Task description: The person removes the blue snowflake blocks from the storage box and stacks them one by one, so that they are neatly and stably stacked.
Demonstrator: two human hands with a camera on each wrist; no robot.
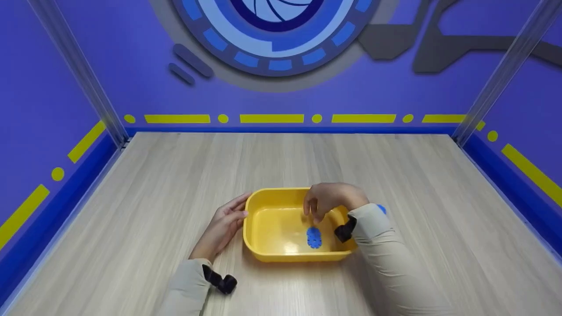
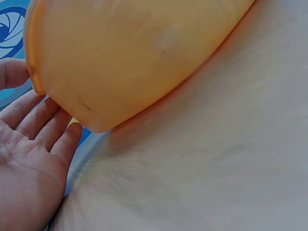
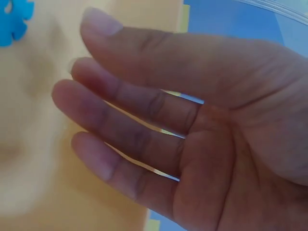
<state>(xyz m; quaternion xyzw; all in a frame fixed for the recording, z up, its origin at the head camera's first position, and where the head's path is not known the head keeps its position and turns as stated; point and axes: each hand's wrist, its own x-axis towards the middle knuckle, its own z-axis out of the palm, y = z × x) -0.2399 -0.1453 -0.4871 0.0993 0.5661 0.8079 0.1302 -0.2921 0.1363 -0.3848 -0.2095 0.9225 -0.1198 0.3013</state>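
Note:
A yellow plastic bin point(image 1: 276, 256) stands on the table. Along its left wall lies my left hand point(image 1: 224, 226), thumb at the rim and fairly straight fingers against the outside; the left wrist view shows the same hand point(image 2: 36, 144) beside the bin's wall point(image 2: 125, 57). My right hand point(image 1: 327, 202) hangs over the bin's right half, fingers loosely bent. Nothing shows between thumb and fingers of that hand point(image 3: 159, 110) in the right wrist view. Just below its fingertips, blue notched plastic discs point(image 1: 314, 238) lie on the bin's floor, overlapping; a blue notched piece point(image 3: 14, 21) shows in the right wrist view.
Another blue piece point(image 1: 382, 209) peeks out past the right cuff, mostly hidden by the wrist. The wood-grain table point(image 1: 175, 175) meets blue panels point(image 1: 131, 96) at the back and sides. Black wrist cameras point(image 1: 226, 284) sit on both cuffs.

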